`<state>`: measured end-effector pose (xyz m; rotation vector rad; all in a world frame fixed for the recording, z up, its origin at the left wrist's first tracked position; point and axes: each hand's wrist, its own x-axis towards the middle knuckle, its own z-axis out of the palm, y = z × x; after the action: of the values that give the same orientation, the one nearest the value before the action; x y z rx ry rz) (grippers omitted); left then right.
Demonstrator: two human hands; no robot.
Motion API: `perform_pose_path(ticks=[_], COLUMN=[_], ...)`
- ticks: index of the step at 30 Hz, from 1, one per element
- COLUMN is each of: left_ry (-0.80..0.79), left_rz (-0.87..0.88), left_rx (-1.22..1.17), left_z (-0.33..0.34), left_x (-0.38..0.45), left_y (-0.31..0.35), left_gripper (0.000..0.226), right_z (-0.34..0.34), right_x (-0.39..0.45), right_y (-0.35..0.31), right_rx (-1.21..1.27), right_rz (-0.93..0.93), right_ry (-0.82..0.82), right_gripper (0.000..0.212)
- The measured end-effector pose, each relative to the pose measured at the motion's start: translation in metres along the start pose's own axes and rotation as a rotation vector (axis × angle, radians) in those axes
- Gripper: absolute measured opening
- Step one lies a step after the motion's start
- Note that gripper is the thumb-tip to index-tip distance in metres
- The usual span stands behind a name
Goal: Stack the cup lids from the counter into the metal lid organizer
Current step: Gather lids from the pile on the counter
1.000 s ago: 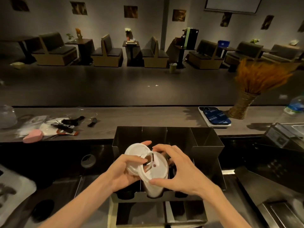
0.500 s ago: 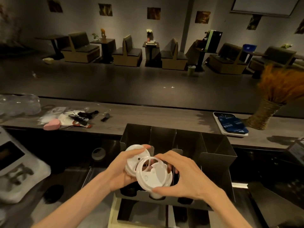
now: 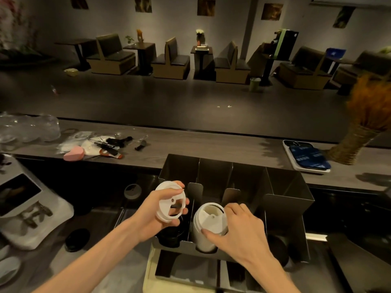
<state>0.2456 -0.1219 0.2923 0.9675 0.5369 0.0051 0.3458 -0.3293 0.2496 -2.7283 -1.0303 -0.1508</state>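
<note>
The dark metal lid organizer stands in front of me with several upright slots. My left hand holds a few white cup lids above its leftmost slot, tilted toward me. A stack of white lids lies in the second slot. My right hand presses a white lid onto the front of that stack, with thumb and fingers around its rim. Dark lids sit low in the leftmost slot.
A wooden bar counter runs behind the organizer with a pink object, small tools, clear plastic, a phone tray and a woven vase. A white cloth lies at my left.
My hands have moved apart: the right hand carried one lid down and right onto the stack in the second slot. The left hand kept its lids over the left slot. The camera turned left.
</note>
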Motion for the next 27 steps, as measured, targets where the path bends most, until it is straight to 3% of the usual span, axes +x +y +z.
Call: perform_pose_path(ticks=[6,9,14,21,27], left_ry=[-0.02,-0.006,0.006,-0.039,-0.098], left_rz=[-0.014,-0.021,-0.024,-0.045,-0.031], left_rx=[0.021,0.036,0.038,-0.018,0.025], left_z=[0.001,0.0,-0.002,-0.002,0.006], left_x=[0.005,0.007,0.006,0.002,0.006], left_y=[-0.001,-0.003,-0.004,-0.003,0.0], left_gripper=[0.035,0.036,0.037,0.03,0.04], right_z=[0.005,0.005,0.001,0.009,-0.004], right_x=[0.003,0.005,0.008,0.009,0.005], right_y=[-0.01,-0.01,-0.009,-0.009,-0.018], right_rx=[-0.074,0.003,0.198,0.23,0.592], right_rz=[0.085,0.015,-0.035,-0.007,-0.118], right_ry=[0.006,0.023,-0.184,-0.154,0.057], right_gripper=[0.087,0.086,0.082,0.091,0.059])
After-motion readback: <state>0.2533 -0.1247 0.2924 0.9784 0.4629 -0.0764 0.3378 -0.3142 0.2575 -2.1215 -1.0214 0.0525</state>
